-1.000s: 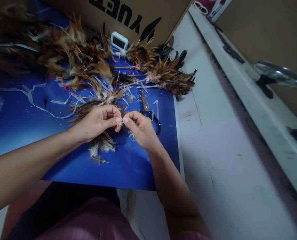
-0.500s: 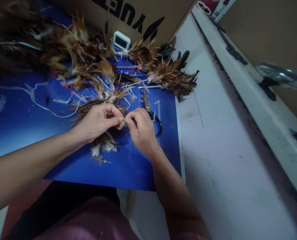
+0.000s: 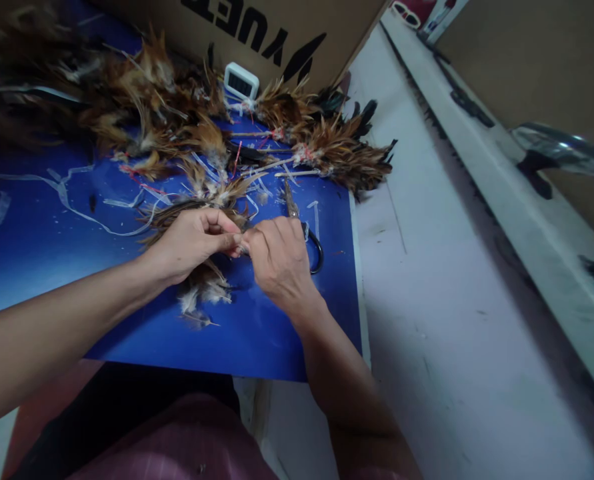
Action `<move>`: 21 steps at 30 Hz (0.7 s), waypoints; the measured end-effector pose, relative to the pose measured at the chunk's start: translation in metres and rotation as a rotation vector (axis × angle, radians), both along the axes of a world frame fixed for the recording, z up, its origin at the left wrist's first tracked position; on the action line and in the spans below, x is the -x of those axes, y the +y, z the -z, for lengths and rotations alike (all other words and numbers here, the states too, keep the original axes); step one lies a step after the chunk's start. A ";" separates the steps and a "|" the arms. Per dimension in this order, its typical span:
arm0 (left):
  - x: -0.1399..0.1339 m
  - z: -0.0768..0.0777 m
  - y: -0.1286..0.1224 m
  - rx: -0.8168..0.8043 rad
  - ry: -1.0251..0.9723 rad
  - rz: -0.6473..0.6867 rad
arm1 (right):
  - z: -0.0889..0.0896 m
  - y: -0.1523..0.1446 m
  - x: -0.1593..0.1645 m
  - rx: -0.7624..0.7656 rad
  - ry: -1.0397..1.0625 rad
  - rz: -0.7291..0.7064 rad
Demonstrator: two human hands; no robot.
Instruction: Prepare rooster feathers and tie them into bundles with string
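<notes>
My left hand (image 3: pixel 197 240) is closed in a pinch over the blue tabletop (image 3: pixel 257 333), thumb and forefinger on the downy base of some feathers (image 3: pixel 244 248). Brown feathers (image 3: pixel 164 220) spread out behind that hand, and paler fluffy feathers (image 3: pixel 204 293) show below it; whether these are held or lying cannot be told. My right hand (image 3: pixel 279 260) is closed against the left fingertips, its back turned up. Its own fingertips are mostly hidden, so what they grip does not show clearly. Just beyond it lie scissors (image 3: pixel 315 250) with black handles, partly covered by the hand.
Brown feather bunches with red ties (image 3: pixel 337 157) lie at the back right on thin sticks. A larger feather heap (image 3: pixel 151 93) covers the back left. Clear plastic strips (image 3: pixel 67 193) are scattered about. A small white digital device (image 3: pixel 241 81) stands before a cardboard box (image 3: pixel 257 30).
My right hand has rolled over and shifted slightly left, so its back and knuckles now face up and cover its fingertips. The left hand keeps its pinch nearly in place.
</notes>
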State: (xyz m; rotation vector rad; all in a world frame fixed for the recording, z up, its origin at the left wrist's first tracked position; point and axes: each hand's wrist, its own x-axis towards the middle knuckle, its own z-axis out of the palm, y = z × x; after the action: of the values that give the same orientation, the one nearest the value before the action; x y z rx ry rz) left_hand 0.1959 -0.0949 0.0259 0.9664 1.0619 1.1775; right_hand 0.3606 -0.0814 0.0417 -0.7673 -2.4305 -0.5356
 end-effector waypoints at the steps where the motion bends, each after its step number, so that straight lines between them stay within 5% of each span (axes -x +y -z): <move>1: 0.000 0.000 0.000 0.005 0.002 -0.005 | 0.000 0.000 0.000 0.010 0.004 -0.002; 5: 0.000 0.000 0.000 0.006 0.005 -0.019 | 0.002 0.001 -0.001 0.200 0.118 -0.029; 14: 0.000 -0.009 -0.003 -0.045 0.052 -0.040 | 0.006 0.005 -0.003 1.127 0.834 -0.061; 21: 0.000 -0.011 -0.003 -0.078 0.052 -0.039 | 0.009 0.007 0.002 1.376 0.994 -0.130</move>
State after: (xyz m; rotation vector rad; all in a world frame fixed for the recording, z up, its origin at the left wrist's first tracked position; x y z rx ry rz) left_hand 0.1956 -0.0983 0.0369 1.0458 1.0866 1.2395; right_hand 0.3586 -0.0746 0.0328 -0.9671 -1.5458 1.4013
